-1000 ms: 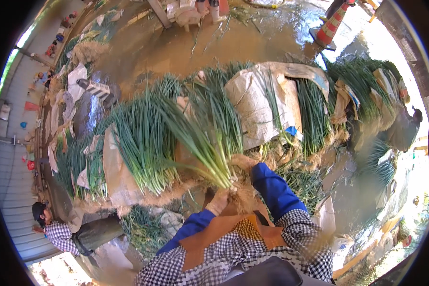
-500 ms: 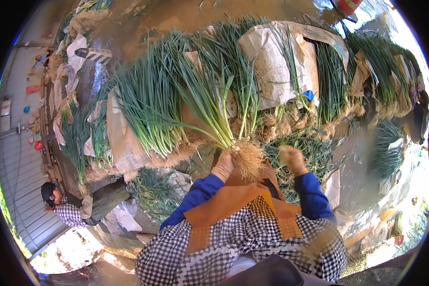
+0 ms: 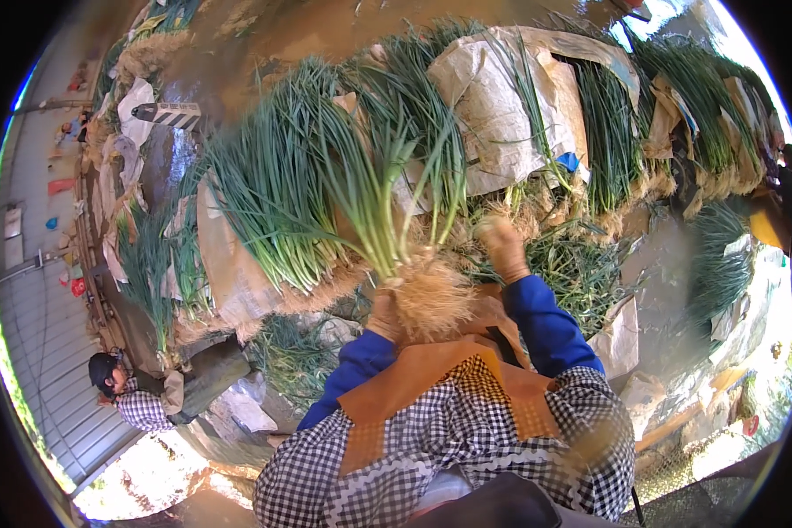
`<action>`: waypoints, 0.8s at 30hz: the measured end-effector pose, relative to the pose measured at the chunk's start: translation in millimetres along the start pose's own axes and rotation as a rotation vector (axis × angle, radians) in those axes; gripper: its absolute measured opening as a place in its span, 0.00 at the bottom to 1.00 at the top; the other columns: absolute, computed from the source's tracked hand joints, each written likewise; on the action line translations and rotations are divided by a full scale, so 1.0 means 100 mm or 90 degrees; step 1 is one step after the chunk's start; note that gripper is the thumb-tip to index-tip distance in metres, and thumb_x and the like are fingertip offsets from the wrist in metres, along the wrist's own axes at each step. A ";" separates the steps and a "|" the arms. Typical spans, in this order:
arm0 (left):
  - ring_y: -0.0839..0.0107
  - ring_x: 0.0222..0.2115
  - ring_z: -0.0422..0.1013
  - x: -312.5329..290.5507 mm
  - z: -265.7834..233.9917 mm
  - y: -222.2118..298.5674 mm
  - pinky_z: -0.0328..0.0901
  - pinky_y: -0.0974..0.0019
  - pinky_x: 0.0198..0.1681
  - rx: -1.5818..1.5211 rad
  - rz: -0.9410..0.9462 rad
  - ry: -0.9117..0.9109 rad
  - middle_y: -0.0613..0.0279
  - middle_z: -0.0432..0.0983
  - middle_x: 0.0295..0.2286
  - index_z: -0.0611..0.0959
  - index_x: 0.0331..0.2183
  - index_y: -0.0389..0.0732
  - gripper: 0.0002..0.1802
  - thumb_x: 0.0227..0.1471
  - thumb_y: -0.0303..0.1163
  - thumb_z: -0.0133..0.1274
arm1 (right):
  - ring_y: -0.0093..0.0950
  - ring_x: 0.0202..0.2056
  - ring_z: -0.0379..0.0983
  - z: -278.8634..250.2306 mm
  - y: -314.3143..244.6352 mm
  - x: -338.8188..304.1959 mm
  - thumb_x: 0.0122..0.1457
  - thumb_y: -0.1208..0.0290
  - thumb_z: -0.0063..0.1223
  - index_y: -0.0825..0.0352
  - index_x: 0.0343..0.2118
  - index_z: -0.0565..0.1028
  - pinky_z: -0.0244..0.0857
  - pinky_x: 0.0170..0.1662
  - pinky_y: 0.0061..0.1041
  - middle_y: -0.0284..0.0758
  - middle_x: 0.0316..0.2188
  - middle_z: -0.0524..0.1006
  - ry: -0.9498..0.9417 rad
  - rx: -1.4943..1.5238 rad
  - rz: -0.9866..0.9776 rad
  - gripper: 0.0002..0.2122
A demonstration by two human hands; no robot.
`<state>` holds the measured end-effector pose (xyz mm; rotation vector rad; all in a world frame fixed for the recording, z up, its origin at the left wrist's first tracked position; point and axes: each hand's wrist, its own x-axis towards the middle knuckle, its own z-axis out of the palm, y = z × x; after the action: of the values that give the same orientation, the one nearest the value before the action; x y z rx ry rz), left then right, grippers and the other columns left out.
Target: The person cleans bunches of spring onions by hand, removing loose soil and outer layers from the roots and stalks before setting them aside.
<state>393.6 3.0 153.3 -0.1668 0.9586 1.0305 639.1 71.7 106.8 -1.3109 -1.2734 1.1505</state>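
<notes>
Brown, wet-looking ground (image 3: 326,26) stretches away at the top of the view, with a pale corrugated metal wall (image 3: 48,378) far to the left. Across the middle runs a long row of dark green, thin-leaved onion plants (image 3: 277,211), root ends toward the person, partly covered by a creased off-white woven sack (image 3: 484,110). Nearer, to the right, lies a loose heap of tangled green leaves (image 3: 581,268).

One bunch of green onions with pale stalk bases and bushy tan roots (image 3: 433,297) is in front of the person's orange-brown apron (image 3: 396,374), its leaves reaching out over the row. The bare left hand (image 3: 381,315) is closed around the lower stalks, with the roots spilling just beside it. The bare right hand (image 3: 503,251), below a blue sleeve (image 3: 550,321), is raised to the right of the bunch, fingers loosely curled; it is blurred, so I cannot tell whether it pinches a stray stalk or nothing.

Judging by this, the step in hand is tidying or gathering the bunch at its root end. The next move would call for a steady left grip while the right hand works close to the roots without snapping the stalks.
</notes>
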 end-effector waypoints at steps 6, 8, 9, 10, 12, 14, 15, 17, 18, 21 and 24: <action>0.55 0.39 0.70 0.12 -0.66 0.12 0.68 0.50 0.41 0.097 0.006 -0.103 0.49 0.69 0.43 0.68 0.48 0.38 0.29 0.49 0.46 0.46 | 0.37 0.47 0.67 -1.27 0.74 -0.66 0.54 0.62 0.44 0.66 0.48 0.67 0.61 0.48 0.33 0.42 0.43 0.72 -0.542 -0.930 0.530 0.20; 0.55 0.38 0.71 -0.03 -0.61 0.17 0.69 0.52 0.39 0.098 0.059 -0.052 0.50 0.71 0.40 0.71 0.46 0.37 0.25 0.49 0.42 0.47 | 0.32 0.50 0.66 -0.55 0.14 -0.20 0.55 0.62 0.40 0.60 0.51 0.67 0.59 0.50 0.32 0.43 0.48 0.69 -0.618 -0.850 0.484 0.20; 0.56 0.36 0.72 0.03 -0.17 0.04 0.70 0.53 0.38 0.117 0.027 -0.069 0.51 0.72 0.38 0.73 0.44 0.36 0.22 0.49 0.39 0.48 | 0.33 0.46 0.69 -0.90 0.99 -0.39 0.57 0.59 0.39 0.61 0.49 0.69 0.63 0.45 0.31 0.43 0.44 0.71 -0.637 -0.826 0.097 0.19; 0.60 0.31 0.73 -0.14 0.00 0.06 0.72 0.58 0.35 -0.003 0.018 -0.139 0.55 0.75 0.32 0.76 0.38 0.34 0.14 0.49 0.32 0.48 | 0.30 0.39 0.69 -0.46 0.90 -0.19 0.58 0.58 0.40 0.63 0.45 0.70 0.63 0.40 0.28 0.40 0.37 0.73 -0.417 -0.439 0.313 0.17; 0.62 0.30 0.72 -0.20 0.17 0.03 0.70 0.60 0.36 0.044 0.004 -0.054 0.56 0.75 0.30 0.77 0.34 0.36 0.15 0.50 0.37 0.47 | 0.26 0.31 0.69 0.19 0.59 0.26 0.58 0.58 0.42 0.66 0.38 0.73 0.63 0.34 0.23 0.36 0.28 0.75 -0.157 0.114 0.476 0.16; 0.65 0.30 0.71 -0.04 -0.39 -0.04 0.68 0.63 0.35 0.108 0.033 -0.031 0.57 0.75 0.29 0.78 0.31 0.37 0.17 0.52 0.42 0.45 | 0.24 0.27 0.67 0.68 0.45 0.49 0.57 0.60 0.44 0.69 0.33 0.74 0.62 0.31 0.21 0.33 0.26 0.74 -0.089 0.257 0.416 0.15; 0.66 0.30 0.71 0.15 -0.95 -0.10 0.68 0.65 0.34 0.118 0.083 -0.088 0.57 0.74 0.29 0.78 0.31 0.37 0.16 0.53 0.40 0.44 | 0.23 0.26 0.67 0.91 0.40 0.55 0.57 0.60 0.44 0.70 0.31 0.74 0.61 0.29 0.21 0.32 0.25 0.74 -0.019 0.256 0.286 0.15; 0.68 0.30 0.70 0.14 -0.72 -0.23 0.67 0.67 0.37 0.164 0.075 -0.050 0.60 0.73 0.30 0.76 0.35 0.35 0.13 0.49 0.34 0.47 | 0.17 0.26 0.64 0.84 0.46 0.51 0.58 0.62 0.44 0.65 0.31 0.74 0.60 0.30 0.19 0.26 0.23 0.71 0.020 0.335 0.392 0.12; 0.70 0.30 0.69 0.16 -0.58 -0.27 0.67 0.68 0.38 0.177 0.060 -0.074 0.62 0.72 0.32 0.74 0.37 0.35 0.14 0.49 0.33 0.48 | 0.18 0.28 0.65 0.73 0.62 0.43 0.58 0.62 0.44 0.64 0.33 0.73 0.61 0.31 0.20 0.27 0.25 0.72 0.015 0.147 0.224 0.11; 0.70 0.34 0.67 0.08 -0.76 -0.20 0.65 0.68 0.38 0.158 0.072 -0.058 0.63 0.71 0.34 0.74 0.38 0.36 0.15 0.46 0.29 0.47 | 0.22 0.31 0.68 0.80 -0.32 0.47 0.57 0.59 0.45 0.64 0.39 0.71 0.65 0.33 0.24 0.30 0.31 0.72 0.069 0.646 0.579 0.14; 0.69 0.33 0.68 0.18 -0.39 -0.23 0.65 0.68 0.38 0.069 0.004 -0.082 0.63 0.71 0.33 0.74 0.37 0.37 0.14 0.45 0.27 0.47 | 0.23 0.34 0.68 0.63 -0.24 0.44 0.57 0.56 0.44 0.61 0.42 0.70 0.66 0.36 0.24 0.28 0.34 0.72 -0.043 0.565 0.462 0.15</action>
<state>391.3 -18.1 109.9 -0.0066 0.8952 0.9810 574.7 116.7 122.7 -1.0288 -0.1753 1.9637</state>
